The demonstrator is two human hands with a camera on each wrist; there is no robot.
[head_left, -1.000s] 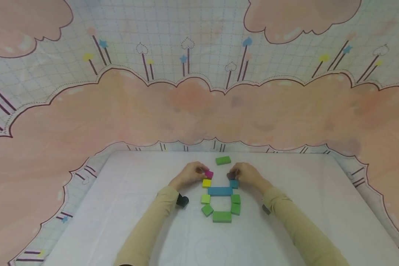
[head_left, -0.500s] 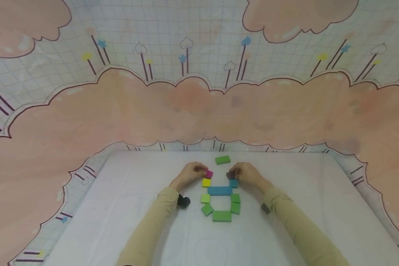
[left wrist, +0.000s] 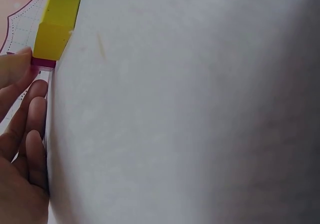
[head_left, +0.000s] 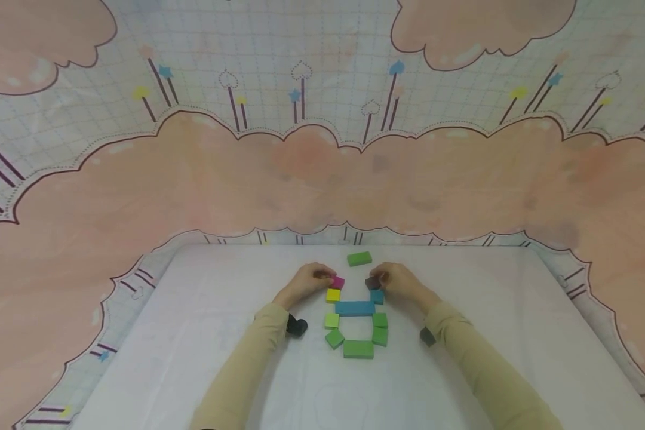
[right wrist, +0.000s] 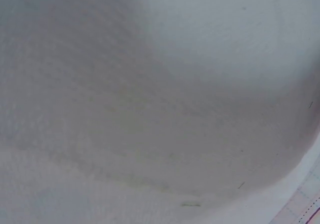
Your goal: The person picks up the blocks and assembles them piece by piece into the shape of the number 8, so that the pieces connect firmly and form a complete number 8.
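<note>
My left hand (head_left: 304, 283) pinches a magenta block (head_left: 338, 282) at the upper left of a block outline. Just below it lies a yellow block (head_left: 333, 295); the left wrist view shows the yellow block (left wrist: 54, 34) close against the magenta block (left wrist: 44, 63), fingertips at its edge. Across from it, my right hand (head_left: 401, 283) grips a dark brown block (head_left: 373, 283), partly covered by the fingers. Right below is a small blue block (head_left: 377, 297). A long blue block (head_left: 355, 309) spans between the two sides. The right wrist view shows only pale surface.
Several green blocks curve below the blue bar, with a wider green block (head_left: 358, 349) at the bottom. Beyond the hands lies another green block (head_left: 359, 258). All rest on a white table (head_left: 220, 275), backed by a patterned cloth (head_left: 322, 185).
</note>
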